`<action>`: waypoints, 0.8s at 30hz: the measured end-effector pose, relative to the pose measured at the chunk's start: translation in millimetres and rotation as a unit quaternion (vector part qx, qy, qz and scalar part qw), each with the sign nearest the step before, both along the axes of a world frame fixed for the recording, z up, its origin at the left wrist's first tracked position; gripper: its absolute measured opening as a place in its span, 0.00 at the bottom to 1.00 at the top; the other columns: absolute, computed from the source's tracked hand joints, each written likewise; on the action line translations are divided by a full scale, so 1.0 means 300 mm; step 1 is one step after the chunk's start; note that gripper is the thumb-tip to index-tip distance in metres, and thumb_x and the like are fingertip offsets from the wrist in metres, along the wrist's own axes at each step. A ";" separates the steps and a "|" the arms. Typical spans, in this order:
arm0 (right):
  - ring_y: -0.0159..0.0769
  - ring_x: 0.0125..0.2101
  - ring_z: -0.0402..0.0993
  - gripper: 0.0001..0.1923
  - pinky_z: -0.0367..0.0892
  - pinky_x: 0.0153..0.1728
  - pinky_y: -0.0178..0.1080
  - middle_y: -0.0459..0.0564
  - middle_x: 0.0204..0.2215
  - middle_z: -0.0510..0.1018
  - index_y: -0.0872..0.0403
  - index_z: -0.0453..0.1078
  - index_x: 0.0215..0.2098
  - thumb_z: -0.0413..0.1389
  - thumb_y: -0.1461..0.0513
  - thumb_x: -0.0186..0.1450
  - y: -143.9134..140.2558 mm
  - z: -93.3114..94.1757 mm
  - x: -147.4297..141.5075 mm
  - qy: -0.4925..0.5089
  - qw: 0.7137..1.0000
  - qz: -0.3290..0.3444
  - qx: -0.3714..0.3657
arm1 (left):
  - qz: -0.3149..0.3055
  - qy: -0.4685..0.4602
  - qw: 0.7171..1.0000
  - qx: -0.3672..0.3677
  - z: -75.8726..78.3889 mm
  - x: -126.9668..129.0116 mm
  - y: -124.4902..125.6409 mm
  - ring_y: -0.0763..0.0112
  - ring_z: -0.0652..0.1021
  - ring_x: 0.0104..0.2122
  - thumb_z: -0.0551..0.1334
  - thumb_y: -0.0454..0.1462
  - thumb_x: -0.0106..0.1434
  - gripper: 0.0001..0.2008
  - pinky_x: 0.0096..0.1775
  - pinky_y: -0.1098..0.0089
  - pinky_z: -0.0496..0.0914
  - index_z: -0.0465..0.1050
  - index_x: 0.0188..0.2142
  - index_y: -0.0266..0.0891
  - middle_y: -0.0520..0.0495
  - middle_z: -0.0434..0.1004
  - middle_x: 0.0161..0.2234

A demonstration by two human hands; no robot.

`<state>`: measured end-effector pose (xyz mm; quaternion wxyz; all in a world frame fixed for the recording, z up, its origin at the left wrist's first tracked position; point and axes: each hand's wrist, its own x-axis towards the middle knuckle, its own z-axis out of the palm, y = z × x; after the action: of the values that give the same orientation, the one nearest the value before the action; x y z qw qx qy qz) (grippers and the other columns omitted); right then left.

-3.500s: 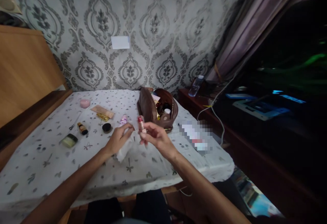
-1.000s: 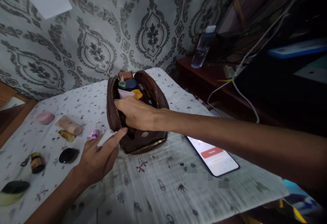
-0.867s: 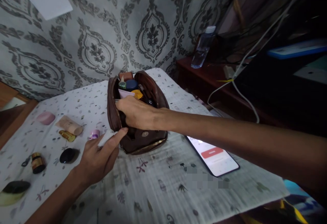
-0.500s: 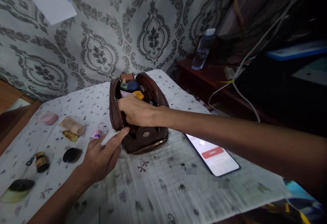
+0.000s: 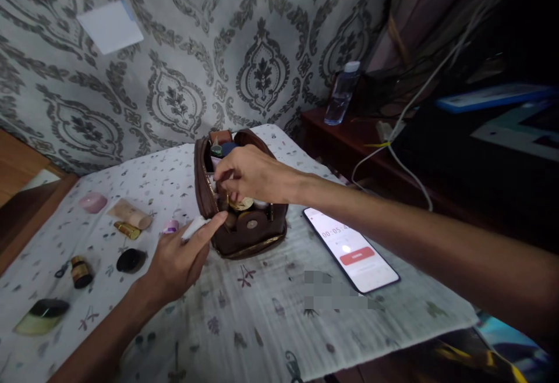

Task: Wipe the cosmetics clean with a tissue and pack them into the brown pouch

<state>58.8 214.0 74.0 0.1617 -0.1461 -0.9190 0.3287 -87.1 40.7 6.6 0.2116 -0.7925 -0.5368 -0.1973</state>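
Observation:
A brown zip-up toiletry bag [image 5: 251, 231] stands unzipped on the printed cloth, crammed with cosmetics; a green-topped item [image 5: 216, 150] and a dark blue item [image 5: 229, 148] show at its far end. Over the opening is my right hand [image 5: 251, 176], its fingers loosely curled and apart, with nothing visible in them. Beneath those fingers a gold round item [image 5: 243, 204] can be seen. My left hand [image 5: 181, 258] pinches a crumpled white tissue or wipe [image 5: 195, 227], the index fingertip close to the bag's near left edge.
On the left lie a pink sponge [image 5: 93, 202], a beige tube [image 5: 133, 214], a gold tube [image 5: 127, 230], a purple-and-white item [image 5: 170, 227], a black round item [image 5: 130, 260], a gold-and-black bottle [image 5: 81, 272] and a yellow-green container [image 5: 41, 317]. A phone [image 5: 353, 249] lies right; a water bottle [image 5: 343, 93] stands behind.
My right hand has risen from deep inside the bag and shifted slightly right, its fingers loosening. More of the bag's contents now show. My left hand keeps its hold on the white tissue or wipe.

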 end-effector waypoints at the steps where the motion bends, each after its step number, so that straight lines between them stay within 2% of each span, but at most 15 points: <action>1: 0.27 0.22 0.72 0.10 0.65 0.30 0.31 0.42 0.20 0.74 0.59 0.77 0.33 0.53 0.72 0.60 -0.004 0.000 0.009 0.012 1.000 -0.009 -0.015 | 0.001 -0.004 1.000 -0.003 0.000 -0.001 -0.001 0.71 0.81 0.32 0.52 0.30 0.70 0.25 0.36 0.73 0.76 0.59 0.65 0.39 0.41 0.82 0.45; 4: 0.27 0.20 0.72 0.10 0.66 0.28 0.32 0.43 0.19 0.74 0.59 0.77 0.32 0.53 0.70 0.63 -0.025 0.001 0.036 0.048 0.998 -0.016 -0.045 | 0.002 -0.026 1.000 -0.013 -0.001 -0.004 -0.008 0.72 0.80 0.29 0.51 0.30 0.70 0.22 0.34 0.74 0.74 0.62 0.63 0.38 0.43 0.83 0.41; 7: 0.28 0.21 0.72 0.09 0.65 0.28 0.32 0.43 0.20 0.75 0.58 0.77 0.31 0.54 0.68 0.63 -0.062 0.004 0.066 0.086 0.995 -0.023 -0.043 | 0.003 -0.058 0.998 -0.025 -0.010 -0.004 -0.035 0.74 0.78 0.25 0.51 0.30 0.71 0.23 0.32 0.75 0.73 0.60 0.64 0.37 0.47 0.82 0.35; 10: 0.29 0.22 0.72 0.08 0.64 0.28 0.32 0.44 0.21 0.76 0.57 0.77 0.32 0.55 0.66 0.64 -0.122 -0.002 0.092 0.118 0.991 -0.035 -0.049 | 0.047 -0.102 0.992 -0.063 -0.036 0.001 -0.092 0.74 0.78 0.23 0.50 0.33 0.71 0.23 0.32 0.74 0.73 0.57 0.64 0.36 0.48 0.82 0.35; 13: 0.30 0.23 0.72 0.09 0.64 0.26 0.32 0.44 0.21 0.75 0.56 0.77 0.34 0.55 0.62 0.65 -0.204 -0.026 0.101 0.144 0.985 -0.039 -0.084 | 0.084 -0.132 0.986 -0.065 -0.072 0.005 -0.171 0.70 0.82 0.31 0.50 0.35 0.72 0.19 0.36 0.71 0.75 0.60 0.60 0.37 0.44 0.82 0.41; 15: 0.29 0.21 0.71 0.09 0.63 0.24 0.32 0.44 0.20 0.74 0.55 0.77 0.36 0.55 0.60 0.66 -0.263 -0.056 0.088 0.154 0.980 -0.033 -0.123 | 0.076 -0.131 0.988 -0.009 -0.085 0.004 -0.224 0.69 0.83 0.35 0.50 0.35 0.71 0.16 0.37 0.71 0.76 0.63 0.57 0.37 0.43 0.82 0.43; 17: 0.29 0.20 0.70 0.10 0.64 0.23 0.32 0.44 0.21 0.74 0.55 0.76 0.36 0.55 0.58 0.65 -0.322 -0.100 0.051 0.150 0.972 -0.021 -0.178 | 0.055 -0.121 0.990 0.055 -0.077 0.007 -0.265 0.70 0.82 0.34 0.49 0.34 0.71 0.15 0.36 0.71 0.75 0.65 0.55 0.37 0.43 0.82 0.41; 20: 0.30 0.22 0.71 0.09 0.65 0.23 0.33 0.45 0.23 0.75 0.55 0.74 0.32 0.56 0.57 0.64 -0.414 -0.194 -0.058 0.136 0.952 0.004 -0.273 | -0.004 -0.115 0.987 0.115 -0.029 0.042 -0.291 0.69 0.81 0.34 0.48 0.37 0.72 0.15 0.36 0.69 0.75 0.68 0.52 0.36 0.46 0.81 0.35; 22: 0.31 0.23 0.72 0.07 0.65 0.24 0.33 0.44 0.21 0.73 0.54 0.71 0.27 0.58 0.60 0.61 -0.484 -0.265 -0.160 0.107 0.933 0.027 -0.342 | -0.056 -0.121 0.981 0.141 0.004 0.099 -0.289 0.68 0.80 0.36 0.48 0.39 0.73 0.16 0.38 0.68 0.75 0.70 0.48 0.35 0.44 0.80 0.35; 24: 0.30 0.20 0.70 0.04 0.63 0.21 0.32 0.43 0.21 0.73 0.54 0.70 0.29 0.57 0.63 0.62 -0.561 -0.327 -0.268 0.056 0.925 0.030 -0.376 | -0.103 -0.109 0.977 0.154 0.014 0.175 -0.279 0.68 0.78 0.33 0.50 0.42 0.73 0.16 0.36 0.68 0.75 0.73 0.44 0.35 0.44 0.77 0.33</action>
<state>-21.5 45.6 -24.1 0.1364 -0.1500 -0.7214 0.6622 -34.7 -43.1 11.0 0.2502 -0.7750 -0.4357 -0.3834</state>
